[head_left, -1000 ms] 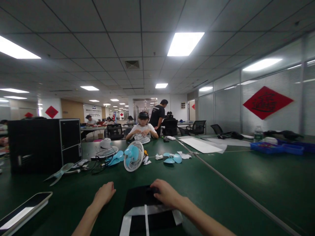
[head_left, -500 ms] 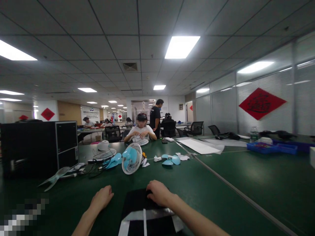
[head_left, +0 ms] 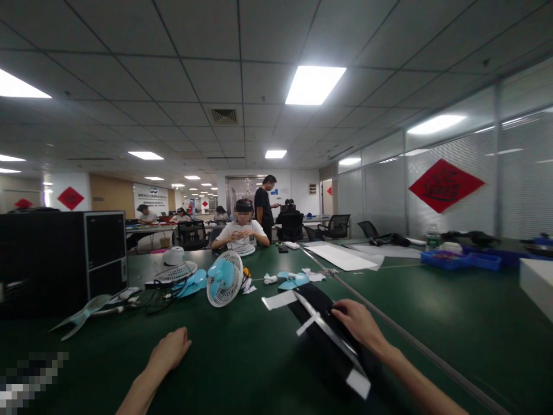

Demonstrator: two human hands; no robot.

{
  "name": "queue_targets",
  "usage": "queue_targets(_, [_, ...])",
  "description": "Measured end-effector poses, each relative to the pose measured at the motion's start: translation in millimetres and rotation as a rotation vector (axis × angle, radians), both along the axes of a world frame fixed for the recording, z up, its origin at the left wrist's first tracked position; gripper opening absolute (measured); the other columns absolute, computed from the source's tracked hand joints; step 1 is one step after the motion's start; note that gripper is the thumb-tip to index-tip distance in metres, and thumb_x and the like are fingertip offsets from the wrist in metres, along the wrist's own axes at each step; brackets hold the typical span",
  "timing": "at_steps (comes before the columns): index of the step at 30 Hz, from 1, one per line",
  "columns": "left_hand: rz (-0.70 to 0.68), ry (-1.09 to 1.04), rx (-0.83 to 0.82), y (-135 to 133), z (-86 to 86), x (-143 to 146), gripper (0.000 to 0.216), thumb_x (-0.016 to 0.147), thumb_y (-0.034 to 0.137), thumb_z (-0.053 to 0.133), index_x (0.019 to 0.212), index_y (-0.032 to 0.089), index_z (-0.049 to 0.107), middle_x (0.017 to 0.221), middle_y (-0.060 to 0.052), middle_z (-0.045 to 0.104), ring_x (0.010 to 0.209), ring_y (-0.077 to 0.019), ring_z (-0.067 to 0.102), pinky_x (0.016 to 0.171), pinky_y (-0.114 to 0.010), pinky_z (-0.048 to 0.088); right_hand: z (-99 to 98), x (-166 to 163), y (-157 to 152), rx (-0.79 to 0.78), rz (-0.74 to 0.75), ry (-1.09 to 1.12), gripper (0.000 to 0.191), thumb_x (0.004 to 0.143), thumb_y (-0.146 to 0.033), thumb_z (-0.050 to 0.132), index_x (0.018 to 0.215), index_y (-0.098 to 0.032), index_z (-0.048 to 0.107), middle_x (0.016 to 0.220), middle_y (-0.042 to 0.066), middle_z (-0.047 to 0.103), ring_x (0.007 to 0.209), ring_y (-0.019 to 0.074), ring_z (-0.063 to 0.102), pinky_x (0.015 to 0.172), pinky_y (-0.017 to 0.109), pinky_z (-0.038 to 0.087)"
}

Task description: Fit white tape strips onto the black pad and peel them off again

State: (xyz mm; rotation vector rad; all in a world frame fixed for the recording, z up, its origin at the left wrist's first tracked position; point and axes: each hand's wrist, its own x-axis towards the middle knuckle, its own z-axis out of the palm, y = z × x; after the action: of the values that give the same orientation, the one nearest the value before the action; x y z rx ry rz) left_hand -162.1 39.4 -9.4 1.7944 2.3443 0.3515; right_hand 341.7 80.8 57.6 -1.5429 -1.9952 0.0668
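My right hand [head_left: 360,325] grips the edge of a black flat panel [head_left: 317,297] crossed by silver and white strips of tape. The panel is tilted, turned at a slant to the right of my middle, and partly hidden by the hand. Whether it is a folder or a pouch I cannot tell. On the green table [head_left: 233,369], my left hand [head_left: 169,349] rests with its fingers curled in, and nothing shows in it. Beyond the hands stands a fan head [head_left: 224,278] with light blue blades in a white grille. A loose blue fan blade [head_left: 292,280] lies behind the panel.
A black computer case [head_left: 106,253] stands at the left, with a clear fan blade [head_left: 84,311] before it. White sheets [head_left: 341,255], blue trays [head_left: 447,259] and a white box [head_left: 538,282] lie to the right. A metal seam [head_left: 380,316] crosses the table. A co-worker [head_left: 242,230] sits opposite.
My right hand has moved right, carrying the black panel from the front middle and turning it to a slant. My left hand has stayed on the table. The view has shifted slightly right.
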Motion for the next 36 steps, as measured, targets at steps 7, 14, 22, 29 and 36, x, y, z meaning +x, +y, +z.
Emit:
queue_targets(7, [-0.017, -0.038, -0.009, 5, -7.4, -7, 0.018, 0.088, 0.030, 0.041, 0.089, 0.020, 0.056, 0.098, -0.008, 0.066, 0.085, -0.0193, 0.063, 0.067, -0.027, 0.045, -17.9, 110, 13, -0.106, -0.348, -0.092, 0.034, 0.082, -0.036, 0.045, 0.092, -0.016, 0.071, 0.104, 0.015, 0.069, 0.097, 0.0283, 0.063, 0.076, 0.033, 0.045])
queue_targets(14, [-0.023, 0.023, 0.028, 2, -6.2, -4, 0.015, 0.087, 0.030, 0.043, 0.084, 0.020, 0.054, 0.094, -0.007, 0.067, 0.083, -0.0189, 0.064, 0.064, -0.026, 0.042, -23.4, 126, 7, -0.231, -0.446, -0.099, 0.023, 0.079, -0.028, 0.049, 0.082, -0.018, 0.069, 0.093, 0.014, 0.071, 0.087, 0.0280, 0.067, 0.064, 0.031, 0.043])
queue_targets(22, [-0.029, 0.016, 0.025, 7, -10.2, -9, 0.015, 0.087, 0.030, 0.043, 0.083, 0.021, 0.054, 0.093, -0.008, 0.068, 0.082, -0.0194, 0.064, 0.064, -0.027, 0.042, -25.1, 121, -1, -0.141, -0.446, -0.180, 0.023, 0.082, -0.032, 0.045, 0.080, -0.017, 0.062, 0.094, 0.015, 0.068, 0.086, 0.0278, 0.065, 0.063, 0.032, 0.044])
queue_targets(29, [-0.024, 0.016, 0.032, 6, -11.1, -8, 0.015, 0.086, 0.031, 0.043, 0.082, 0.021, 0.053, 0.092, -0.008, 0.067, 0.081, -0.0211, 0.064, 0.064, -0.029, 0.042, -30.0, 105, -38, -0.117, -0.421, -0.098, 0.040, 0.083, -0.054, 0.037, 0.079, -0.021, 0.059, 0.081, 0.013, 0.070, 0.071, 0.0284, 0.066, 0.057, 0.035, 0.045])
queue_targets(36, [-0.024, -0.024, 0.022, 9, -13.2, -12, 0.016, 0.086, 0.032, 0.043, 0.086, 0.020, 0.055, 0.095, -0.009, 0.067, 0.082, -0.0200, 0.064, 0.065, -0.028, 0.044, -56.0, 99, -75, -0.166, -0.368, -0.023, 0.040, 0.078, -0.058, 0.041, 0.084, -0.024, 0.061, 0.082, 0.012, 0.072, 0.073, 0.0318, 0.068, 0.057, 0.037, 0.046])
